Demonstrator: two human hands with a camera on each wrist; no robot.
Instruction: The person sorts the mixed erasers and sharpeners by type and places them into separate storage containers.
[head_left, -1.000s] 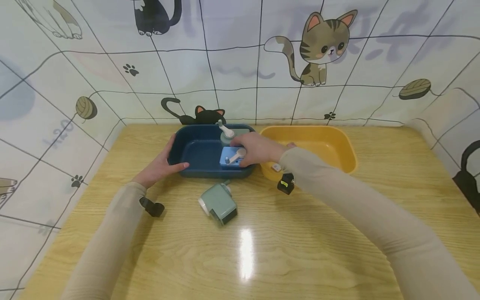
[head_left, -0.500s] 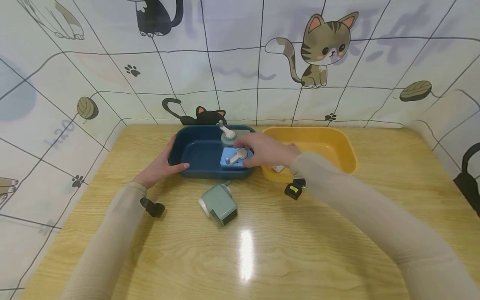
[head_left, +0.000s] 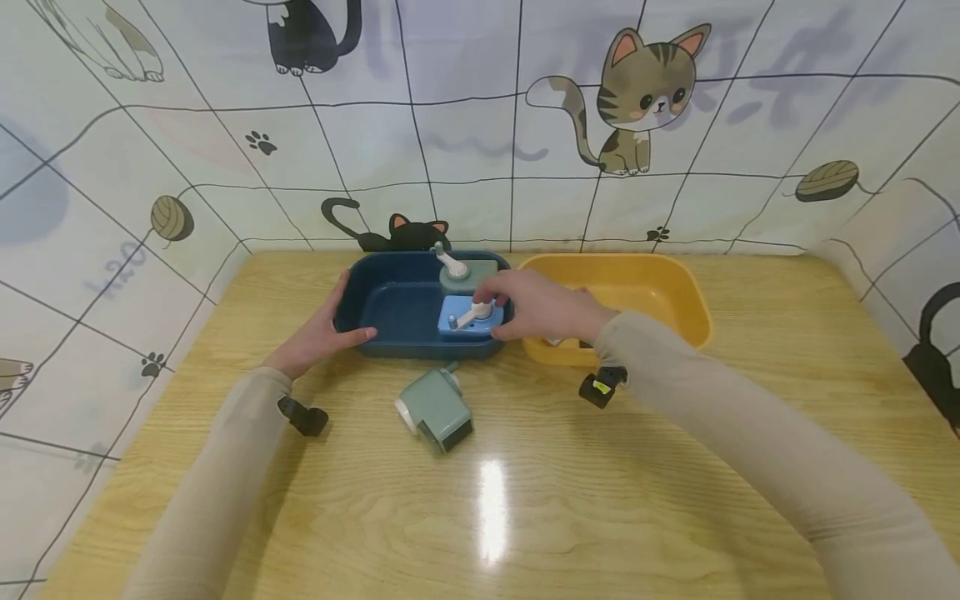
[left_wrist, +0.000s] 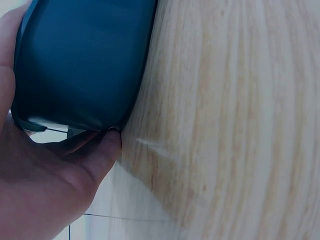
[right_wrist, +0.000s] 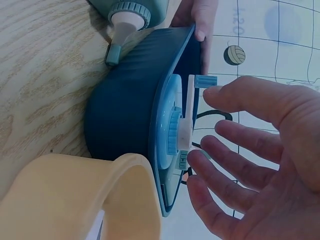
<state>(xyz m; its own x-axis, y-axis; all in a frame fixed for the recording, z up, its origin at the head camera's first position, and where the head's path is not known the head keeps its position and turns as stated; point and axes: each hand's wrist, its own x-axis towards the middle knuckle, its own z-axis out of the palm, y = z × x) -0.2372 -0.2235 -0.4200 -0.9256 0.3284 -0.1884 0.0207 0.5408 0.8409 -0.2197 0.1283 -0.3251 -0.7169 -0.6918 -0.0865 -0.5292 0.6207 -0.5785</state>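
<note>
A light-blue hand-crank device [head_left: 460, 315], which looks like a pencil sharpener with a white crank, rests in the right part of the dark blue basin [head_left: 405, 348]. Behind it in the basin stands a similar green one [head_left: 482, 271]. My right hand [head_left: 542, 305] hovers over the light-blue device, fingers loosely bent and apart; the right wrist view shows nothing in its grasp. At the basin's left end my left hand [head_left: 315, 336] holds the wall, thumb over the front rim. A third, green crank sharpener [head_left: 437, 408] lies on the table in front.
A yellow basin [head_left: 693, 312] stands directly right of the blue one, partly covered by my right forearm. Something small and white [head_left: 553, 341] lies in it. The wooden table [head_left: 360, 517] meets a cat-patterned wall cloth [head_left: 480, 133] at the back and left.
My right hand has drawn back slightly to the right from the light-blue sharpener, and its fingers have come off it. The left hand and the basin have stayed in place.
</note>
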